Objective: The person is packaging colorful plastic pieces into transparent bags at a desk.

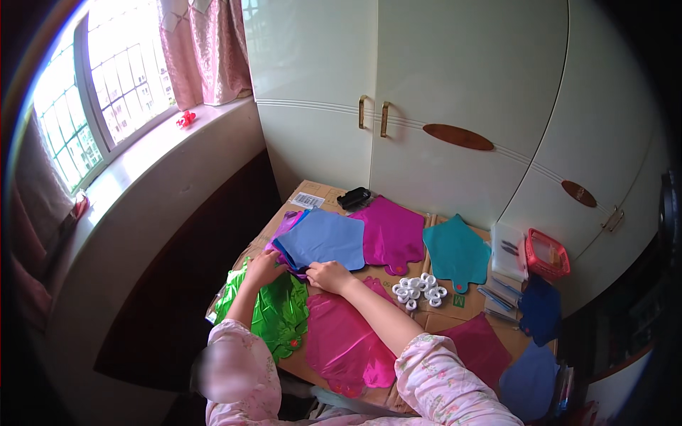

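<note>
A flat light-blue foil balloon (323, 238) lies on top of a small stack, with darker blue and purple foil (288, 226) showing under its left side. My left hand (264, 268) is at the stack's near left corner, fingers bent at the foil edge. My right hand (330, 277) pinches the near edge of the light-blue balloon. A flat magenta balloon (394, 234) touches the stack's right side. Crinkled green foil (266, 305) lies under my left forearm, and a pink foil balloon (344, 334) lies under my right. My fingertips are partly hidden.
Cardboard (469, 309) covers the work surface. Right of my hands are white rings (419, 290), a teal balloon (458, 252), a red basket (548, 254) and a dark blue balloon (540, 309). A black object (354, 198) lies behind the stack, before white cabinets (462, 85).
</note>
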The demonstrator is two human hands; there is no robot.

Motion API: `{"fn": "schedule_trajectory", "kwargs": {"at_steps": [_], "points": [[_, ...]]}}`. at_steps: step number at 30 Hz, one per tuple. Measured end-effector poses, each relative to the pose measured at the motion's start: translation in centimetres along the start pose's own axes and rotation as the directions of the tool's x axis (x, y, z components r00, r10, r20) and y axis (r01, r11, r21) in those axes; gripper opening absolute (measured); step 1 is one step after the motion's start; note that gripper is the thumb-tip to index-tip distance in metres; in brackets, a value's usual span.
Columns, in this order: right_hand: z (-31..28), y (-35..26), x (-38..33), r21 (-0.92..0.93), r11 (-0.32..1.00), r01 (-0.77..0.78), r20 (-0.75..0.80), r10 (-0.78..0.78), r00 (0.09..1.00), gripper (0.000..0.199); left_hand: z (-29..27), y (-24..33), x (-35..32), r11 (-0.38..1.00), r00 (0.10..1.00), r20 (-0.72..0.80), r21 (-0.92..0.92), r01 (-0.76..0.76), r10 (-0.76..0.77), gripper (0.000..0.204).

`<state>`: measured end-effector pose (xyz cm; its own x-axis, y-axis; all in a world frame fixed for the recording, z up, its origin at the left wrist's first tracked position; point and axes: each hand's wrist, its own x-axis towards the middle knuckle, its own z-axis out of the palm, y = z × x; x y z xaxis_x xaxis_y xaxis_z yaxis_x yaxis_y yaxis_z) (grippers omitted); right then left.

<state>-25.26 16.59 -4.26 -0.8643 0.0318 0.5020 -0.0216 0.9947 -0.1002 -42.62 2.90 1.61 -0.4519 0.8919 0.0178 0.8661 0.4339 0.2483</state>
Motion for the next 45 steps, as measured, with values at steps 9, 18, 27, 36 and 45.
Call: {"fn": "schedule_trajectory", "kwargs": {"at_steps": [9,18,27,36,45], "points": [[0.9,0.7,0.1,0.161,0.972,-0.168,-0.016,0.173,0.985,0.01,-0.3,0.5,-2.3,0.977,0.98,-0.111,-0.119,-0.176,0.163,0.034],[0.2,0.7,0.8,0.373,0.829,-0.417,-0.014,0.454,0.891,0.02,1.7,2.4,-2.7,0.902,0.894,-0.26,-0.137,-0.409,0.366,0.019],[-0.7,0.8,0.8,0.613,0.631,-0.476,0.002,0.601,0.799,0.023,2.4,1.0,0.0,0.98,0.999,-0.038,0.195,-0.027,0.035,0.05],[-7.7,8.3,2.2,0.655,0.584,-0.479,-0.404,0.807,0.431,0.028,2.0,1.3,1.2,0.983,0.999,0.038,0.183,0.022,-0.03,0.077],[-22.5,7.2,4.1,0.228,0.856,-0.463,-0.798,0.437,0.415,0.019,2.7,0.7,0.9,0.982,0.998,0.028,0.182,0.057,-0.063,0.076]]}}
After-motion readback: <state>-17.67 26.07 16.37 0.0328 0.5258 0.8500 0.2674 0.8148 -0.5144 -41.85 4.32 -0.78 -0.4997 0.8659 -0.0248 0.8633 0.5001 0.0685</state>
